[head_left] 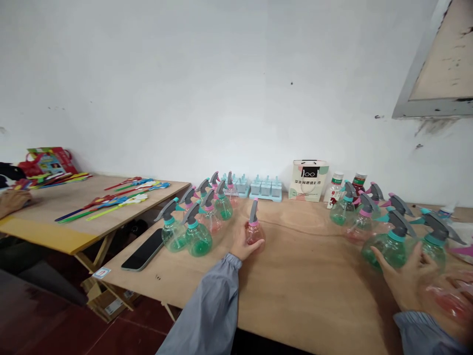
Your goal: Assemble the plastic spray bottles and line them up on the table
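My left hand [244, 245] is closed around a small round spray bottle [256, 235] with a pink collar, a grey trigger head and reddish liquid. That bottle stands upright at the middle of the table. At the right, my right hand [408, 276] has its thumb and fingers apart, close in front of a green spray bottle [389, 249]; whether it touches the bottle I cannot tell. Another green spray bottle [435, 250] is just beyond its fingers. A pink spray bottle [445, 298] lies against the right edge, with blurred fingers [463, 283] by it whose owner is unclear.
Several green and pink spray bottles [199, 239] form a left group beside a phone [143, 250]. Along the wall are ice-pop moulds [266, 189], a paper bag [307, 182] and two jars [334, 190]. Another table [111, 217] holds colourful strips; a person's hand [15, 201] rests there.
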Motion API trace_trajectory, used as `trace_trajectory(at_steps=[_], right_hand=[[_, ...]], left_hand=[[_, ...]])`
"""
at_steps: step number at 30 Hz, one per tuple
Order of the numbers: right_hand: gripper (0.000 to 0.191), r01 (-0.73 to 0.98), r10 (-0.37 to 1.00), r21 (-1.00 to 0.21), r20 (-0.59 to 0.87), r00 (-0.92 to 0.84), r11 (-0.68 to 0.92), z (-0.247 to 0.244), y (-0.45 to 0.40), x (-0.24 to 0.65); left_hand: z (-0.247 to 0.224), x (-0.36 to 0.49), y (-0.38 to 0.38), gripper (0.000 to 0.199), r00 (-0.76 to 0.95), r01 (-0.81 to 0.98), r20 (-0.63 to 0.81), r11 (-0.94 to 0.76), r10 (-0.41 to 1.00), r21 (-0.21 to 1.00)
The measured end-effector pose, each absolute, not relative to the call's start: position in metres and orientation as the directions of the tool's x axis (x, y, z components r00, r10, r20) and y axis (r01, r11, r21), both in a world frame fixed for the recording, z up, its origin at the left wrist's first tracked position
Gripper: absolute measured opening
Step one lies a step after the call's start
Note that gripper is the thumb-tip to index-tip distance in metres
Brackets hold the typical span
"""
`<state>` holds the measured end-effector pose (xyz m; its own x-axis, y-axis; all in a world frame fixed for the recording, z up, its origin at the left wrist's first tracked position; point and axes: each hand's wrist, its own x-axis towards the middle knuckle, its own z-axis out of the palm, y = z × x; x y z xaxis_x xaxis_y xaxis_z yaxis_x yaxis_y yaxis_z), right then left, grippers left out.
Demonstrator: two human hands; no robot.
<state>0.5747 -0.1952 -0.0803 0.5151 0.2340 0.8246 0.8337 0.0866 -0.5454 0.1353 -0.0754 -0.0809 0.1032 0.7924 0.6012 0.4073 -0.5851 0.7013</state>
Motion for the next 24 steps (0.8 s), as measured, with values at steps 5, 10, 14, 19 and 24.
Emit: trace_trajectory(at_steps=[5, 10, 14, 19, 24], right_hand=[[0.051, 0.915, 0.241, -0.302, 0.940, 0.241, 0.267, -0.081, -0.204, 0.531], [0.045, 0.770, 0.505, -0.398, 0.856, 0.115, 0.500, -0.058, -0.181, 0.442], [0.080, 0.625, 0.702, -0.575, 0.710, 0.062, 0.527, -0.044, -0.148, 0.387], [0.089, 0.436, 0.790, -0.722, 0.612, 0.041, 0.537, -0.042, -0.129, 0.360], [0.073, 0.351, 0.799, -0.749, 0.601, 0.004, 0.562, -0.042, -0.126, 0.359]], left_hand=[[-0.083, 0.143, -0.080, 0.063, 0.173, 0.346, 0.570, -0.591, 0.803, 0.729], [-0.085, 0.157, -0.096, 0.063, 0.340, 0.350, 0.516, -0.615, 0.786, 0.707], [-0.077, 0.160, -0.106, 0.069, 0.514, 0.318, 0.510, -0.705, 0.690, 0.634], [-0.069, 0.135, -0.102, 0.058, 0.231, 0.394, 0.783, -0.792, 0.577, 0.467], [-0.049, 0.073, -0.102, 0.052, -0.524, 0.723, 0.834, -0.428, 0.173, 0.543]])
